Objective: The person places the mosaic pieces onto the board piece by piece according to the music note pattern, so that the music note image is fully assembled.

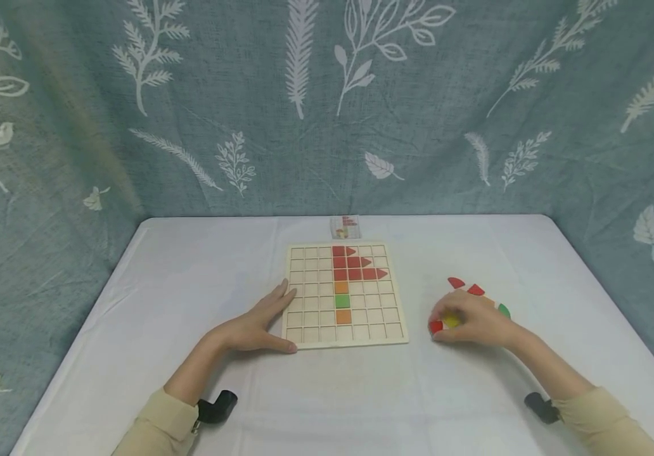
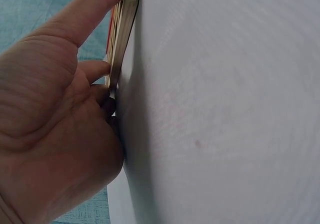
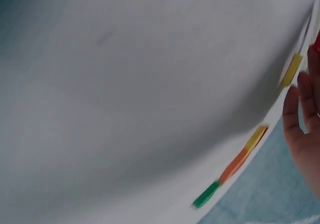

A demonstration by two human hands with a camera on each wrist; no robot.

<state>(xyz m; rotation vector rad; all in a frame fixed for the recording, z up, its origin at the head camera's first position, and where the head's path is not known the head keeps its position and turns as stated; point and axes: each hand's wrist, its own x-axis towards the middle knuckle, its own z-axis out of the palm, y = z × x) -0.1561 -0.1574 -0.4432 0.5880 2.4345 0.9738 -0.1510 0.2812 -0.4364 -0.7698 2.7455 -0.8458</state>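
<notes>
Wooden grid board (image 1: 312, 330) in mid-table, some cells filled: top row has 1 red sq. (image 1: 339, 251) + red triangle (image 1: 350, 251) pointing R; 2nd row, 2 red sqs. + triangle; 3rd row, 3 red sqs. + triangle. Below, same col. as the leftmost red sqs.: orange sq. (image 1: 341, 287), green sq. (image 1: 342, 301), then another orange sq. (image 1: 343, 316).

L hand (image 1: 254, 327) at the board's L side, fingers & thumb spread apart: fingertips on the L edge, thumb at the near L corner.

R hand (image 1: 472, 320) well to the R of the board, thumb & fingers pinching a red pc. (image 1: 436, 327); its full shape is partly hidden. Yellow pc. (image 1: 450, 320) under the hand, just beside the red one. Past the knuckles: 2 red rounded wedges (image 1: 456, 282), an orange pc. (image 1: 489, 301) & a green pc. (image 1: 504, 310), both partly covered by the hand.

Small printed card (image 1: 345, 227) lies behind the board, nr. the far edge of the white-covered table (image 1: 207, 259).
</notes>
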